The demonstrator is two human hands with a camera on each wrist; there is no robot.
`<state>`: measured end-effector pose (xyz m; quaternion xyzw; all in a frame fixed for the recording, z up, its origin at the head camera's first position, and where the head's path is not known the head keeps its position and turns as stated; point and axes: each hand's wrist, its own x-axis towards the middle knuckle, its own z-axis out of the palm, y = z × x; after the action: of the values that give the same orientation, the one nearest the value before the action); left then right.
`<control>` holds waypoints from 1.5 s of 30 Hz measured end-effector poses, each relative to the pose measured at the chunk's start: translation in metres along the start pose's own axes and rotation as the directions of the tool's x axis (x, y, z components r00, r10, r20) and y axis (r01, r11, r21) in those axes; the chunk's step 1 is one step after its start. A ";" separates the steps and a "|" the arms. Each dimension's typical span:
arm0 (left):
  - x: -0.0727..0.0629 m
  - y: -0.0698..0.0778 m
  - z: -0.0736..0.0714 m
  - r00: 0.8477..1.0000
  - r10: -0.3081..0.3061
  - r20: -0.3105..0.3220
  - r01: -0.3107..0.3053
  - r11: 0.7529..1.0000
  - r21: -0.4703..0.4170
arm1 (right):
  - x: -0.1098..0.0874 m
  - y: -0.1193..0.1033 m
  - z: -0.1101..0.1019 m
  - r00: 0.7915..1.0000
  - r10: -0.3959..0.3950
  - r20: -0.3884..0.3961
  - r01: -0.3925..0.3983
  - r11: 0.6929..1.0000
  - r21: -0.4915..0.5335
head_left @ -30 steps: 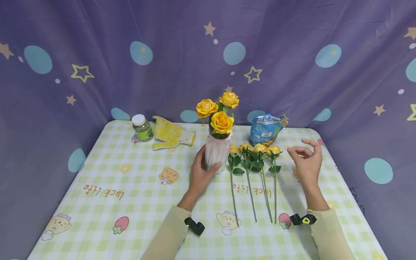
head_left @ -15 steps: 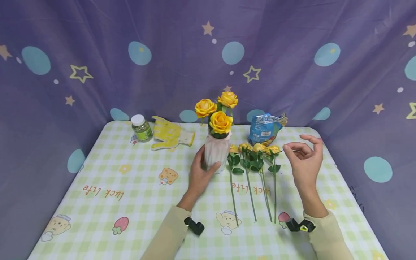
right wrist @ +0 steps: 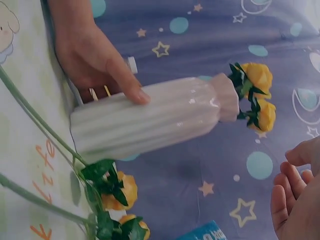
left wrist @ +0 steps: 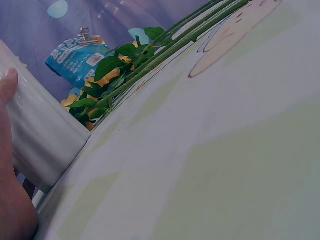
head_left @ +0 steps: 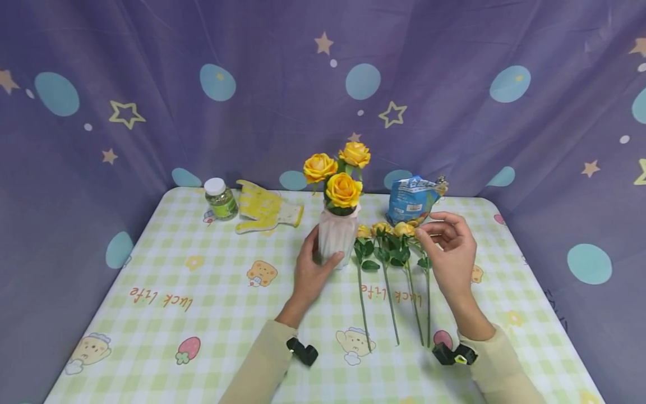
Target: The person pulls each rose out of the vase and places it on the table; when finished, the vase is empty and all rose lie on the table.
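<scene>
A pale fluted vase (head_left: 336,238) stands upright with three yellow roses (head_left: 343,189) in its mouth. My left hand (head_left: 313,266) grips the vase low on its left side, the thumb across its front; the right wrist view shows this hand (right wrist: 95,55) too. Several long-stemmed yellow roses (head_left: 388,252) lie side by side on the table to the vase's right. Over the rightmost of these, my right hand (head_left: 451,249) hovers with loosely bent fingers and hides its bloom. In the right wrist view nothing shows between the fingers of this hand (right wrist: 300,195).
Behind the loose roses stands a crumpled blue bag (head_left: 411,202), closed with a metal clip in the left wrist view. At the back left are a white-capped jar (head_left: 221,201) and a yellow-and-white glove (head_left: 267,207). A checked cloth (head_left: 227,336) covers the table; a purple curtain (head_left: 282,112) hangs behind.
My right hand has moved left, from beside the loose roses to over the rightmost one. The left hand and the vase have stayed in place.
</scene>
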<state>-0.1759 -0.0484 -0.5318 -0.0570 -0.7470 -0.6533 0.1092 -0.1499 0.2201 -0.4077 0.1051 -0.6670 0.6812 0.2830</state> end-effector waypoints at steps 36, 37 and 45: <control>0.000 0.006 0.004 0.999 -0.007 -0.034 0.006 1.000 -0.020 | -0.003 -0.004 0.080 0.991 -0.057 0.118 0.059 0.998 -0.017; -0.001 0.009 0.004 0.999 -0.012 -0.037 0.011 1.000 -0.020 | -0.002 -0.003 0.083 0.992 -0.060 0.112 0.062 0.998 -0.015; -0.006 0.041 -0.001 1.000 -0.015 -0.023 0.015 0.999 -0.029 | 0.000 -0.001 0.104 0.996 -0.052 0.067 0.052 0.999 -0.010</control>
<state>-0.1603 -0.0428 -0.4934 -0.0455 -0.7366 -0.6654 0.1120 -0.1739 0.1196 -0.3978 0.1432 -0.6772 0.6657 0.2790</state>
